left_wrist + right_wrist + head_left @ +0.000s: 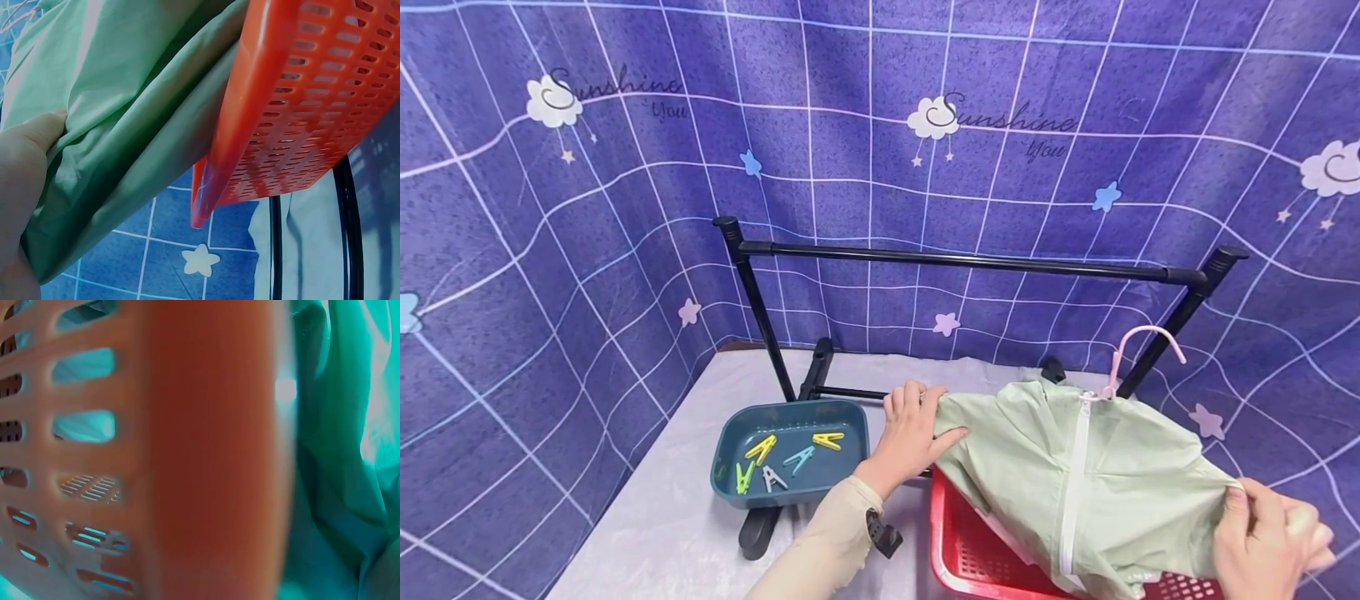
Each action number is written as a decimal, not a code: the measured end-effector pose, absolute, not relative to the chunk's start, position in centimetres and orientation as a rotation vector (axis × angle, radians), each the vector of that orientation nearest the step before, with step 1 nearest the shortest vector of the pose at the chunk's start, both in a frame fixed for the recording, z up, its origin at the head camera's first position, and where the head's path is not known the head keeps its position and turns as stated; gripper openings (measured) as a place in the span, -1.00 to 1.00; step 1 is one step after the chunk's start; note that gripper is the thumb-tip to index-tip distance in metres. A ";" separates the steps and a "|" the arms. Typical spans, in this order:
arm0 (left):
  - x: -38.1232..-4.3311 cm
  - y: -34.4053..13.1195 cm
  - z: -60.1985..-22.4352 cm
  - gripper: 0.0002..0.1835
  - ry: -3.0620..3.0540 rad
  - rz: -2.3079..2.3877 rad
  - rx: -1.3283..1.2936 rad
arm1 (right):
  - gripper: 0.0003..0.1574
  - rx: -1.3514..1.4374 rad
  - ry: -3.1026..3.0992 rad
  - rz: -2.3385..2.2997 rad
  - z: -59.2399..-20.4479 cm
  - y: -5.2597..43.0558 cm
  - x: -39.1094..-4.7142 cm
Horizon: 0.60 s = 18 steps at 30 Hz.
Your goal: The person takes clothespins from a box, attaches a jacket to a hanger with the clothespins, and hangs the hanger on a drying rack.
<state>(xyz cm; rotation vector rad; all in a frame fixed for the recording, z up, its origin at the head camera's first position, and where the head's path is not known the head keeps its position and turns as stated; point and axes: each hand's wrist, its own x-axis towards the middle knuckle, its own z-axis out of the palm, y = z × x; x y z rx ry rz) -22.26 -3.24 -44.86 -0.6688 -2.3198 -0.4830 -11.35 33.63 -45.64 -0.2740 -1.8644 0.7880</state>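
A light green zip-up jacket (1022, 467) with a white zipper is spread above a red basket (946, 533). From its collar rises the hook of a pink hanger (1115, 362). My left hand (912, 429) grips one sleeve, with the thumb on top of the cloth. At the far right, my right hand (1258, 533) pinches the other sleeve between thumb and fingers. In the left wrist view, the jacket (112, 119) hangs in folds beside the perforated basket wall (281, 125). Basket and cloth fill the right wrist view, where my right hand cannot be made out.
Behind the jacket stands a black clothes rack (962, 260) with a horizontal bar. A dark teal tray (790, 498) to the left holds several clothespins (762, 449) in yellow, green, blue and grey. A whitish cloth (647, 508) covers the table; a purple patterned curtain (850, 75) hangs behind.
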 end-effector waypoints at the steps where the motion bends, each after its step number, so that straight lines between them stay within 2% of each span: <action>1: -22.2 -3.3 -44.8 -0.32 -2.327 -0.491 -0.666 | -0.67 -0.281 -1.862 0.791 -45.6 33.6 -11.4; 12: -21.8 -3.7 -44.2 -0.34 -2.355 -0.519 -0.650 | -0.64 -0.232 -1.828 0.807 -45.3 33.1 -11.2; 18: -21.8 -4.0 -43.8 -0.35 -2.350 -0.518 -0.652 | -0.73 -0.273 -1.815 0.845 -45.2 32.9 -11.3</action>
